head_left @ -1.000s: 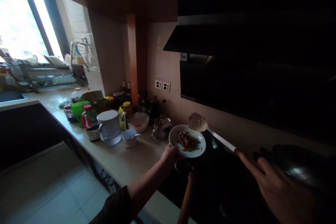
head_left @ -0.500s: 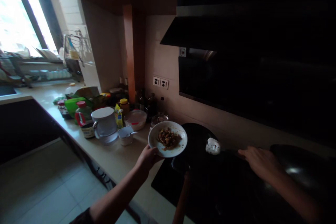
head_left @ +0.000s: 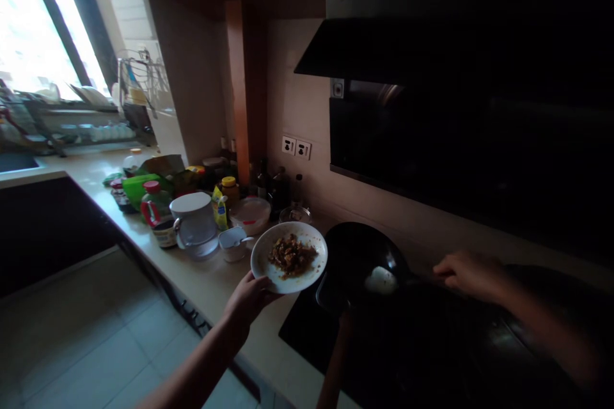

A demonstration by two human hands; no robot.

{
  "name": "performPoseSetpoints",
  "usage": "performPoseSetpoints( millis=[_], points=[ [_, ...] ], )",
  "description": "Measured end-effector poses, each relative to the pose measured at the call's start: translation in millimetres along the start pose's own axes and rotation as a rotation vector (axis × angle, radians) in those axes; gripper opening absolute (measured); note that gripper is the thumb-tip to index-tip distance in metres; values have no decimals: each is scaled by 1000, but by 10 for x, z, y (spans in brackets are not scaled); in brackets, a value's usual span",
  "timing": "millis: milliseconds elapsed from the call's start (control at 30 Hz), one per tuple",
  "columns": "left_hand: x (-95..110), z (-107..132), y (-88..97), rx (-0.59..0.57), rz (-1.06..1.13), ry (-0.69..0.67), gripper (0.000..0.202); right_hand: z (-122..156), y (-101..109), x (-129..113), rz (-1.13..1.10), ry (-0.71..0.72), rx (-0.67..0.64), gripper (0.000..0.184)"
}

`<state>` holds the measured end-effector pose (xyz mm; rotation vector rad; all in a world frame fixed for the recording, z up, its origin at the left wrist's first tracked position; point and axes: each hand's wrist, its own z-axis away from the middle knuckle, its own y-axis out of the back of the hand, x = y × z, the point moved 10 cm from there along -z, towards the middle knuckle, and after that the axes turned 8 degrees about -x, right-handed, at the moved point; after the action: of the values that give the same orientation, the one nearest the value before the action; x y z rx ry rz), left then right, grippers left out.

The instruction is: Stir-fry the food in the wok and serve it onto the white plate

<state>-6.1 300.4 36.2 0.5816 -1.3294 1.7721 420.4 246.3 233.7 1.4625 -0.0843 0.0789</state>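
My left hand [head_left: 249, 300] grips the near edge of a white plate [head_left: 265, 244], with the thumb on its rim. Brown, chopped cooked food [head_left: 293, 255] lies in the middle of that plate, which is held up at the wok's left edge. Over on the right, my right hand [head_left: 467, 276] is closed round the dark handle of a spatula [head_left: 382, 280]. The spatula's pale metal blade is down in the black wok [head_left: 355, 255]. The wok's brown handle [head_left: 334, 364] points toward me. Much of the wok's inside is too dark to make out.
A clear pitcher [head_left: 196, 227], a small white container [head_left: 233, 246], a lidded bowl [head_left: 250, 214] and a red-capped bottle [head_left: 157, 214] stand on the counter to the left. A second dark pan [head_left: 508, 339] is at the right. The range hood [head_left: 407, 45] hangs above.
The plate in my left hand has moved left, away from the wok's middle. The spatula blade has tipped and dropped lower into the wok. My right hand has risen slightly.
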Motion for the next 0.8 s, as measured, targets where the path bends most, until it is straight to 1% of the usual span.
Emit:
performPoseSetpoints(
  millis=[67, 100, 133, 200, 233, 300, 367, 400, 433, 500, 667, 733, 800],
  points=[
    [21, 17, 23, 12, -29, -5, 55, 47, -103, -125, -27, 50, -216, 20],
    [28, 25, 25, 14, -37, -6, 55, 67, -174, -198, -57, 59, -270, 22],
    [32, 35, 24, 15, -42, -8, 56, 71, -247, -263, -97, 54, -267, 24],
    [37, 59, 23, 23, -52, -10, 58, 47, -495, -353, -189, 22, -192, 26],
    [34, 74, 29, 31, -57, -8, 59, 31, -662, -381, -234, 8, -136, 29],
    [14, 107, 52, 51, -60, 6, 62, 13, -1065, -367, -288, -57, -63, 36],
    [-15, 136, 74, 58, -50, 22, 64, 20, -1402, -350, -280, -98, -21, 40],
    [-30, 145, 78, 53, -43, 28, 65, 31, -1508, -345, -268, -113, -2, 40],
    [-43, 150, 76, 44, -37, 31, 65, 42, -1570, -350, -255, -121, 14, 40],
    [-59, 150, 54, 23, -31, 24, 65, 53, -1595, -386, -242, -135, 35, 39],
    [-123, 112, -95, -8, -39, 26, 60, 38, -1501, -481, -235, -184, 43, 42],
    [-153, 94, -170, -17, -65, 37, 58, 64, -1457, -452, -222, -178, 65, 44],
    [-168, 77, -256, -39, -77, 33, 57, 117, -1406, -373, -208, -163, 76, 44]
  ],
)
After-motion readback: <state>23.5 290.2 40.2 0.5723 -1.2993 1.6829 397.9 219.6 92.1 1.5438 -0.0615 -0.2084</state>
